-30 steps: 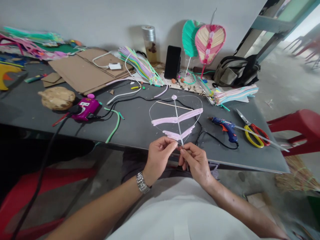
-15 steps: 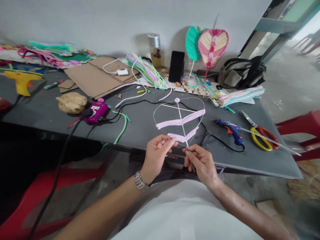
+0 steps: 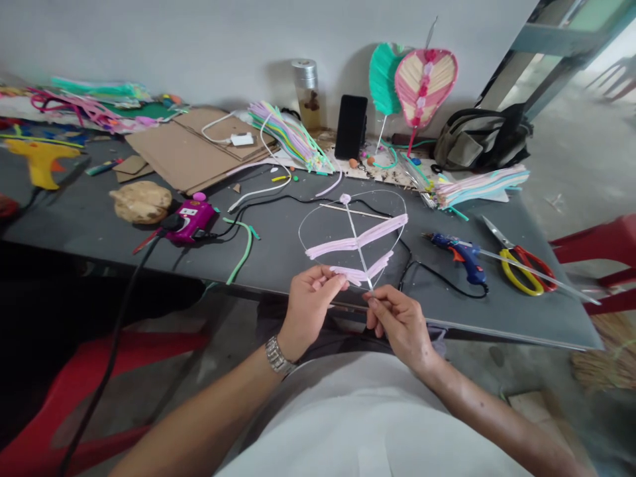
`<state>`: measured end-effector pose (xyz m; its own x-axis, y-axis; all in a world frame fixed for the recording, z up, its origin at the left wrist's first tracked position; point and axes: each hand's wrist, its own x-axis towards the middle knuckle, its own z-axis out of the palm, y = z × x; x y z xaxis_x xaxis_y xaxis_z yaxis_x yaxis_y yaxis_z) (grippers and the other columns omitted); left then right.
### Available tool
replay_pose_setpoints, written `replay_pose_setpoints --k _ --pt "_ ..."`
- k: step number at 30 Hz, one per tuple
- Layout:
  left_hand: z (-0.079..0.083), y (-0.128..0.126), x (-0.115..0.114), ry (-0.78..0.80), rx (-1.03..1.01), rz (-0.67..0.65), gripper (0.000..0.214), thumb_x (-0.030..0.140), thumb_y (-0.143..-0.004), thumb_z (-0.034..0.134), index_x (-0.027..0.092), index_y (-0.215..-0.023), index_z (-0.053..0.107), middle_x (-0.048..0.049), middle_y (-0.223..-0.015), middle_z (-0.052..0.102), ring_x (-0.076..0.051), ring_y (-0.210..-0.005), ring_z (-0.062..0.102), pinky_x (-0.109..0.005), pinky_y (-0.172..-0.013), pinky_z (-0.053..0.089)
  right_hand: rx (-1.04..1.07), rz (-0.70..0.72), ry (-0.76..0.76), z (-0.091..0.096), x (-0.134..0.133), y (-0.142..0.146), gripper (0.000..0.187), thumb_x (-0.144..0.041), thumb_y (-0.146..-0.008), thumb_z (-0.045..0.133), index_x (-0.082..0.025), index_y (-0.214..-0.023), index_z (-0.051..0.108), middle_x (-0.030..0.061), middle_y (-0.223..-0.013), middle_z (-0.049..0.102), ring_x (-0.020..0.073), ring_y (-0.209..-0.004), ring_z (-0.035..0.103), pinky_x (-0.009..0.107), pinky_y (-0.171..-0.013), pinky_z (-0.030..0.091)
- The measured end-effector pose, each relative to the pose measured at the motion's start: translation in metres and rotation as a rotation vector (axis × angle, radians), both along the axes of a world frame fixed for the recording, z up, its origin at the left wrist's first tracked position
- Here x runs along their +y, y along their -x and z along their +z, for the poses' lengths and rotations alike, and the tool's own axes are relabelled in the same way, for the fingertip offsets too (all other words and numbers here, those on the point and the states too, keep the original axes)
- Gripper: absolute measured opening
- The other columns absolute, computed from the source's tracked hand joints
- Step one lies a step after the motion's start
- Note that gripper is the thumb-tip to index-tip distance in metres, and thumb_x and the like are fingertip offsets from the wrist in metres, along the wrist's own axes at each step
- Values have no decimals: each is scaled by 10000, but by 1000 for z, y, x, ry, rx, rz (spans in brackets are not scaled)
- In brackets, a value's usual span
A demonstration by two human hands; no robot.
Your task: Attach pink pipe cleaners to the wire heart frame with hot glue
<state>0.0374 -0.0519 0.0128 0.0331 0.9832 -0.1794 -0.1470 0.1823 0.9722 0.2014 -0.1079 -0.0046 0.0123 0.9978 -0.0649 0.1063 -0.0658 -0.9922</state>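
A heart-shaped wire fan frame [image 3: 352, 224] is held over the table's front edge, its central stem crossed by pale pink pipe cleaners. The upper pipe cleaners [image 3: 382, 229] form a wide V, and a shorter lower V of pipe cleaners [image 3: 380, 265] lies nearer to me. My right hand [image 3: 401, 322] is closed round the bottom of the stem. With thumb and fingers pinched, my left hand [image 3: 309, 301] grips the left end of the lower pink pipe cleaners. A small pink ball [image 3: 344, 198] caps the top of the stem.
To the right lie a blue glue gun [image 3: 460, 255] with a long glue stick and scissors [image 3: 519, 268]. A purple power socket [image 3: 191, 222] sits left, its black cable crossing the table. Behind are a phone [image 3: 350, 127], finished fans [image 3: 426, 86], pipe-cleaner bundles [image 3: 291, 136] and cardboard [image 3: 183, 152].
The frame's top has tilted slightly to the left. Both hands keep their hold and have hardly moved; the whole view has shifted a little.
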Motion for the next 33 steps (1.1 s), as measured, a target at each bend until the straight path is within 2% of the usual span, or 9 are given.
replay_pose_setpoints --k 9,16,20,26,33 --pt "-3 0 0 8 -26 2 179 282 -724 783 173 -640 668 -4 -656 677 -131 -661 592 -251 -668 454 20 -5 10 1 -1 1 329 -500 -943 598 -179 -898 653 -25 -554 612 85 -416 488 208 -429 371" --pt "-7 0 0 62 -79 -42 205 348 -715 844 170 -741 744 -26 -715 719 -141 -701 627 -251 -668 460 92 -27 44 2 1 -2 325 -498 -927 626 -175 -894 649 -25 -559 620 85 -405 487 209 -412 362" --pt "-10 2 -1 46 -79 -73 200 369 -763 806 176 -760 753 -39 -764 735 -147 -739 638 -245 -658 447 110 -33 39 -1 1 -3 310 -478 -930 633 -170 -909 654 -22 -565 622 81 -409 490 204 -416 354" --pt "-4 1 0 30 -91 -24 136 271 -728 780 173 -697 692 -8 -689 688 -133 -685 598 -247 -655 428 60 -26 16 -3 1 -1 302 -470 -946 610 -175 -907 657 -25 -559 610 81 -410 496 201 -416 365" --pt "-5 1 4 16 -75 -27 148 273 -719 762 169 -695 660 5 -691 675 -127 -696 582 -241 -662 415 -30 -8 -30 -5 -2 -1 270 -427 -971 577 -173 -942 663 -31 -572 593 75 -431 494 193 -433 368"
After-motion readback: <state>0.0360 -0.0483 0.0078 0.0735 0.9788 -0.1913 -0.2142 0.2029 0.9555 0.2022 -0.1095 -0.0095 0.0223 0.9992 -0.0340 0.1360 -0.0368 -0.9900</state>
